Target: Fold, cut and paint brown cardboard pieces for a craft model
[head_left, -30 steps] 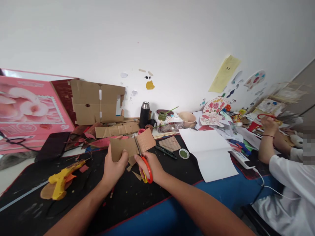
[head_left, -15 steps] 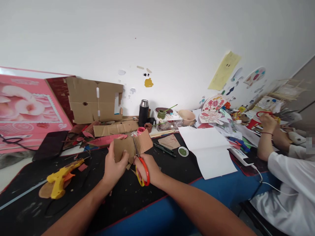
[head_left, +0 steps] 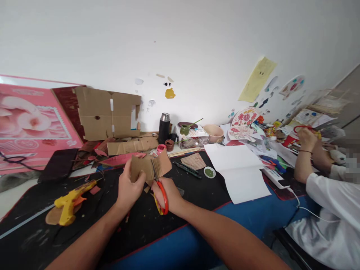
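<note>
My left hand (head_left: 129, 187) pinches a brown piece of cardboard (head_left: 140, 168) at its left side, thumb on the near face. In my right hand (head_left: 168, 193) are scissors (head_left: 165, 198) with red and yellow handles. Their blades reach up against the cardboard, where its corrugated ridges show toward the right. How deep the cut runs I cannot tell. Behind the hands stands a small jar of pink paint (head_left: 161, 149). Right of them lie dark green pens (head_left: 188, 170), a corrugated cardboard scrap (head_left: 194, 161) and a lid with green paint (head_left: 209, 172).
A yellow hot glue gun (head_left: 70, 202) lies on the black mat at left. Along the wall stand a black thermos (head_left: 164, 129), a bowl (head_left: 213, 132) and a cardboard sheet (head_left: 98, 120). White paper (head_left: 242, 174) lies at right, near a co-worker's arm (head_left: 303, 161) and a power strip (head_left: 274, 179).
The right part of the cardboard has tilted more upright and shifted slightly left. My right hand and the scissors have moved a little left; the left hand still grips the same side.
</note>
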Available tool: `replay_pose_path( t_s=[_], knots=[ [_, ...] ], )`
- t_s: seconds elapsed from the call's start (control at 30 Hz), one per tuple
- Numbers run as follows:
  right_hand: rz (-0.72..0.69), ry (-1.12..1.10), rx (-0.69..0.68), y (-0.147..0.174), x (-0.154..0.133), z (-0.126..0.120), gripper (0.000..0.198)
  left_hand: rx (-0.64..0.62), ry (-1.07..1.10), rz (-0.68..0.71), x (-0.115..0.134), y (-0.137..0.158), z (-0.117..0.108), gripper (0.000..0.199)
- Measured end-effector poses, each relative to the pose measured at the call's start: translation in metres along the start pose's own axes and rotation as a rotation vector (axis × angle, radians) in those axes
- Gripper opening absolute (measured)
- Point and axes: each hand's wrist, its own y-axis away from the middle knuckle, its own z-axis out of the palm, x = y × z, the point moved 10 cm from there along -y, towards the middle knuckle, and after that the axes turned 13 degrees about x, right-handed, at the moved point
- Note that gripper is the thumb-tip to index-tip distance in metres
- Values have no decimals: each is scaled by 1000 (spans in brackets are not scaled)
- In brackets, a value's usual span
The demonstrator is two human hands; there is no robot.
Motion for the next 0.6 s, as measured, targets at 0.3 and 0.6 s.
replay_pose_path(
  t_s=[0.3,0.6],
  knots=[
    [-49,86,80,-1,-6,-4,35,33,-1,-11,3,-4,-4,52],
    [-106,46,41,6,-12,-1,30,81,109,78,13,-15,-18,44]
  ],
)
